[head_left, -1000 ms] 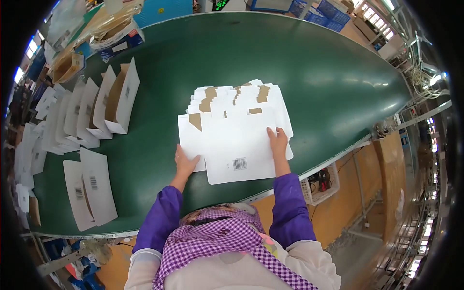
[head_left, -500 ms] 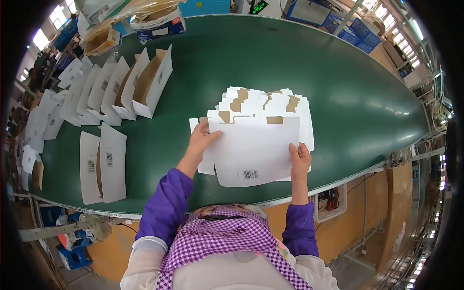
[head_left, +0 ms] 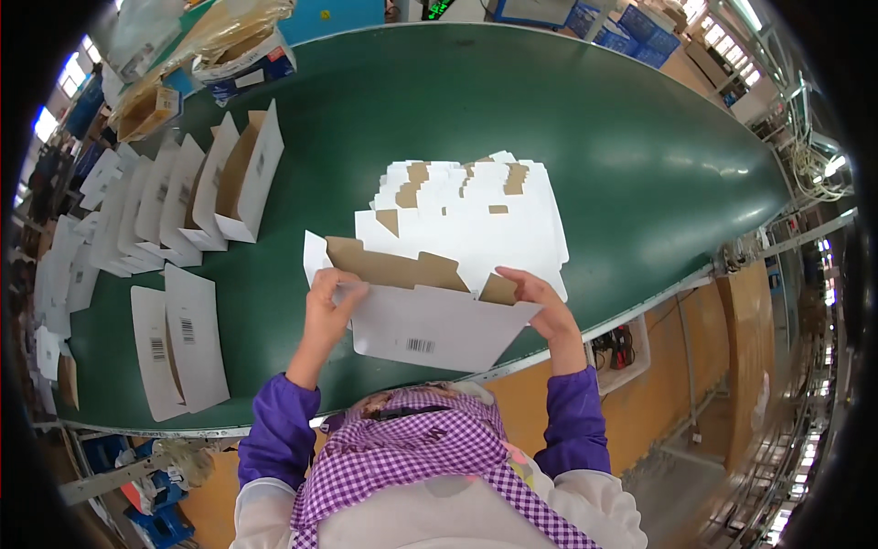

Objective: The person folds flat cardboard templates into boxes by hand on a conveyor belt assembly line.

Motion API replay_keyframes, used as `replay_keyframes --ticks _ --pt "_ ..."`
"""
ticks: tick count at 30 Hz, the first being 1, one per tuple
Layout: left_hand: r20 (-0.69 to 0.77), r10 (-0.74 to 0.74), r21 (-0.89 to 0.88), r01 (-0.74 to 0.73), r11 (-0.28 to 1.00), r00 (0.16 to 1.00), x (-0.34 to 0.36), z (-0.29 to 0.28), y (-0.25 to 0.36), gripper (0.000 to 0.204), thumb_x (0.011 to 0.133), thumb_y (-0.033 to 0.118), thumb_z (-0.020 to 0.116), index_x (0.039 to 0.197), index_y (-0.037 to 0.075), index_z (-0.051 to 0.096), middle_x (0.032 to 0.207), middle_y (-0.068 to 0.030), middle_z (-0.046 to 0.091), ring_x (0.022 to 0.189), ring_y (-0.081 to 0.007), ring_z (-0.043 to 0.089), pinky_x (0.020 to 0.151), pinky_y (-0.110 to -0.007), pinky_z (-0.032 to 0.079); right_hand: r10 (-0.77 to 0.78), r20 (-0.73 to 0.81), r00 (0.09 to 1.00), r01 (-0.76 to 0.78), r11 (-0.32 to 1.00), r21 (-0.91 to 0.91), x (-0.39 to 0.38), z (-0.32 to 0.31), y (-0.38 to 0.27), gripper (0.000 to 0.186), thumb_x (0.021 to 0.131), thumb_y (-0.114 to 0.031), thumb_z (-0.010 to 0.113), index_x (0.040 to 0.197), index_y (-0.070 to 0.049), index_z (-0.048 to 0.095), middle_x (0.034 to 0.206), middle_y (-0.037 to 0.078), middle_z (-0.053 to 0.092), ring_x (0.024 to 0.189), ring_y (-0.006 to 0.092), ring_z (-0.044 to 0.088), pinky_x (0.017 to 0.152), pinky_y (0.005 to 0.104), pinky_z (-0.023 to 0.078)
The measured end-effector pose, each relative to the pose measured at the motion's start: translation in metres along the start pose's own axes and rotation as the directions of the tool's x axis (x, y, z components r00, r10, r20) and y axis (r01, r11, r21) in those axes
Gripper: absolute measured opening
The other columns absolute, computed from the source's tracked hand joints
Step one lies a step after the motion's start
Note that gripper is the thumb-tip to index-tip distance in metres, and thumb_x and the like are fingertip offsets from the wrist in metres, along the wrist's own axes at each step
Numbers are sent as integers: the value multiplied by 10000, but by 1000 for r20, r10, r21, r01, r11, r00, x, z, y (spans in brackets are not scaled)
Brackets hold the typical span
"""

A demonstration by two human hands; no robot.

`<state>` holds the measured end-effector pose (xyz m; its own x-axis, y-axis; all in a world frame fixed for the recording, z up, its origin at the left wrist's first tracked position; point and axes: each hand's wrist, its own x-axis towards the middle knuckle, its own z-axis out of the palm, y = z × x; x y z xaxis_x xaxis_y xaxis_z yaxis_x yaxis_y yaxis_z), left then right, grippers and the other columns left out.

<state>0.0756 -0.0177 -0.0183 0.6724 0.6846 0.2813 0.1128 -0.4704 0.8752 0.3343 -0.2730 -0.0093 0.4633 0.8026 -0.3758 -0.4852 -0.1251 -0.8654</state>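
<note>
A white cardboard box (head_left: 430,325) with a brown inside stands partly opened at the table's near edge, its slot and flaps facing up and away. My left hand (head_left: 327,306) pinches its upper left edge, thumb on the white front panel. At the other end my right hand (head_left: 541,302) has its fingers at the brown right flap, with the thumb side partly hidden behind the panel. Just beyond lies a fanned stack of flat white carton blanks (head_left: 508,242) with brown patches.
Several opened white boxes (head_left: 251,174) stand in a row at the left. Another white box (head_left: 194,343) stands nearer the front edge. Beyond the row sits a blue and white carton (head_left: 245,73) with plastic over it. The green table (head_left: 640,165) curves away to the right.
The flat blank between my hands has been spread into an open box, showing its brown inside. Both hands have come nearer to me, and the view has shifted a little.
</note>
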Motion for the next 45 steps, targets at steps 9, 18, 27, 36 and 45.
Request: replay_keyframes --ticks 9,18,27,36,45 --pt "103 31 160 -47 986 994 -28 -22 24 95 773 175 696 815 99 658 818 -19 639 802 -194 532 820 -315 369 147 279 949 -51 945 -323 1 8 7 473 840 -96 590 1267 71 472 1247 120 551 1164 197 501 997 310 371" --pt "80 -133 100 125 987 988 -68 -47 47 254 786 232 684 999 107 624 857 -63 624 866 -249 482 813 -349 392 230 74 970 -223 970 -94 1 4 25 465 886 -93 413 1330 46 401 1341 102 469 1214 240 452 1018 337 351" --pt "-11 -277 186 274 944 961 -83 -77 33 241 772 113 667 1005 65 629 922 -74 646 801 -207 570 723 -300 430 4 94 996 1 998 -57 0 81 28 454 926 -192 430 1352 -36 405 1329 89 465 1233 180 397 1019 318 312" --pt "110 -208 205 183 962 972 -85 -68 39 123 756 99 690 858 71 628 820 -55 636 819 -221 523 763 -335 390 147 539 829 127 890 -438 11 47 17 622 855 -230 571 1391 -13 343 1416 80 384 1302 173 333 1060 304 257" --pt "68 -81 604 24 796 994 -67 -64 64 193 739 173 714 868 60 625 852 -54 617 845 -260 549 855 -358 391 119 203 972 -129 991 37 4 67 23 507 847 -34 435 1346 34 379 1374 103 428 1220 189 435 967 286 385"
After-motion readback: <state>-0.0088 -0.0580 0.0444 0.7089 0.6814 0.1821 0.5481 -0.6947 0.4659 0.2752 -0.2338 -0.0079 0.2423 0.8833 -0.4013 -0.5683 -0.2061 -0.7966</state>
